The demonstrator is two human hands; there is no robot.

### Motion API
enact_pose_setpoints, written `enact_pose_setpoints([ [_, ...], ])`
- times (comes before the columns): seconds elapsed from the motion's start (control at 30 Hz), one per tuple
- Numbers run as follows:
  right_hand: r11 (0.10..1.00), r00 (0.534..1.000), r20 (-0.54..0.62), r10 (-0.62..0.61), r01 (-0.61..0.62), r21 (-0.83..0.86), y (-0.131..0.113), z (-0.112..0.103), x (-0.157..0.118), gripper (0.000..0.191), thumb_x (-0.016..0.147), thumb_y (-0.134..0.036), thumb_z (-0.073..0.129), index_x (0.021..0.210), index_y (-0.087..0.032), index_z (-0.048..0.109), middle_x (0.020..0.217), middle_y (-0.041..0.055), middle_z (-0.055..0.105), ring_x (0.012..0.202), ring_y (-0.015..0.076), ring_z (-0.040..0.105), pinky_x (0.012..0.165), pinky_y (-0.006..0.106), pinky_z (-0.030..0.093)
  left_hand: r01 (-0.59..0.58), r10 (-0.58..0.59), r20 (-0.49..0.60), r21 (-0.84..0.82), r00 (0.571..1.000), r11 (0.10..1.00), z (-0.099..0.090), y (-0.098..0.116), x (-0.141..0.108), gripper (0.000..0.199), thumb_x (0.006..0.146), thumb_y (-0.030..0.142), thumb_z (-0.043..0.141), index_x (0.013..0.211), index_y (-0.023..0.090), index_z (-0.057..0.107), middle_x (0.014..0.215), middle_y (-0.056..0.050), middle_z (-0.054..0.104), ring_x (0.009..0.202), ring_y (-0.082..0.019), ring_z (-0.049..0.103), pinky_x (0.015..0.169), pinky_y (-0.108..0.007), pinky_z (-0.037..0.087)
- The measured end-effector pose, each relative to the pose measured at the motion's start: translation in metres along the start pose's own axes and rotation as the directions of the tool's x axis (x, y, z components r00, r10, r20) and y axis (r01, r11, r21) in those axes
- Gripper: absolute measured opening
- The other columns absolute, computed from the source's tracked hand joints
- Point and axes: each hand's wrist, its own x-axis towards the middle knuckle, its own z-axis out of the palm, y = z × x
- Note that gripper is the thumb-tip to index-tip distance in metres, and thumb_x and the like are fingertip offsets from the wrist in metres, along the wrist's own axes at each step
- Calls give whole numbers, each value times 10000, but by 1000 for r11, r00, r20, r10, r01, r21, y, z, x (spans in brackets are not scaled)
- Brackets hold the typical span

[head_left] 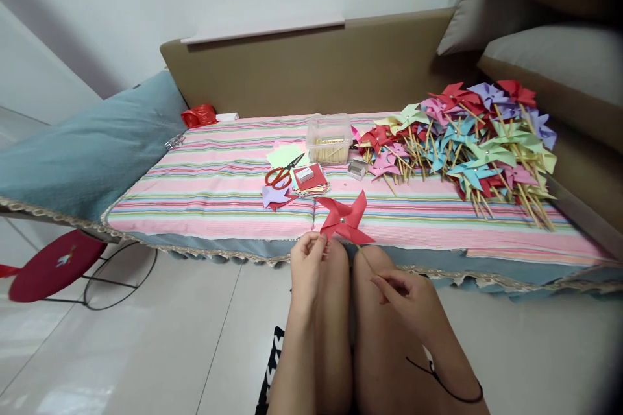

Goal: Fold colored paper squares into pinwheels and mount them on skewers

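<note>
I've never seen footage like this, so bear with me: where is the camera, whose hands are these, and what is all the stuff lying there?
The single picture comes from a camera worn on a person's head, looking down past their knees. No machine is involved, just two bare hands. The left hand pinches a blade of a red paper pinwheel; the right hand holds its thin wooden stick in its fingers. Ahead, on a striped cloth, lie red-handled scissors, paper squares, a clear tub of sticks and a big pile of finished pinwheels.
</note>
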Motion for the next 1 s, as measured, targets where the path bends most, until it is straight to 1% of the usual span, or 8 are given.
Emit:
enact_pose_setpoints([
  [0.07, 1000, 1000, 14, -15, 15, 6, -1, 1, 1, 381, 846, -474, 537, 753, -154, 723, 554, 26, 624, 548, 176, 582, 567, 276, 412, -4, 4, -7, 1, 1000, 1000, -1, 2, 1, 204, 730, 359, 641, 698, 161, 601, 646, 7, 578, 613, -102, 521, 593, -206, 401],
  [0.2, 999, 999, 31, -42, 42, 21, -6, 4, 2, 382, 855, -467, 523, 731, -161, 713, 525, 19, 607, 520, 168, 570, 541, 265, 407, 28, -33, 157, 29, 987, 999, 7, -1, -4, 231, 727, 379, 653, 662, 164, 599, 603, 13, 567, 578, -104, 513, 573, -208, 387],
  [0.27, 999, 999, 27, -37, 36, 19, -6, 3, 2, 383, 856, -468, 521, 715, -165, 708, 527, 22, 611, 523, 170, 573, 538, 264, 405, 21, -29, 197, 43, 980, 999, 12, -5, -5, 227, 737, 385, 645, 670, 171, 608, 609, 13, 577, 575, -107, 520, 577, -213, 387],
  [0.47, 1000, 1000, 8, -11, 11, 19, 3, -2, 5, 373, 854, -472, 524, 757, -165, 712, 539, 17, 602, 535, 173, 572, 557, 268, 413, 3, -7, 110, 34, 994, 999, 11, -5, 0, 211, 736, 375, 658, 767, 170, 620, 652, 13, 582, 623, -108, 533, 591, -205, 402],
  [0.6, 999, 1000, -13, 6, -5, 48, 8, -1, 9, 381, 849, -479, 518, 723, -165, 694, 538, 22, 601, 540, 184, 582, 555, 275, 421, 13, -13, 22, -2, 1000, 1000, 4, -5, 8, 264, 758, 428, 638, 824, 174, 620, 807, -13, 622, 689, -107, 560, 625, -206, 426],
  [0.77, 992, 996, -78, 41, -31, 125, 22, -4, 21, 343, 822, -492, 542, 659, -217, 664, 535, 20, 617, 547, 213, 600, 559, 309, 452, 9, -5, -51, 76, 999, 997, -4, -23, 23, 305, 740, 457, 651, 831, 166, 631, 846, -30, 634, 748, -136, 585, 681, -235, 453],
  [0.9, 975, 959, -262, 104, -47, 216, 51, -34, 38, 335, 780, -553, 566, 684, -256, 689, 528, 20, 629, 515, 221, 588, 499, 314, 464, -37, 47, -44, 212, 998, 977, -5, -47, 40, 348, 726, 496, 644, 841, 168, 633, 838, -30, 642, 814, -179, 598, 761, -275, 462],
  [1.0, 978, 871, -472, 138, -46, 202, 79, -79, 55, 362, 783, -556, 558, 688, -231, 684, 540, 35, 636, 505, 212, 569, 497, 309, 457, -48, 43, 23, 360, 999, 932, -4, -65, 52, 365, 730, 532, 606, 834, 183, 628, 752, -16, 647, 769, -201, 604, 748, -294, 463],
])
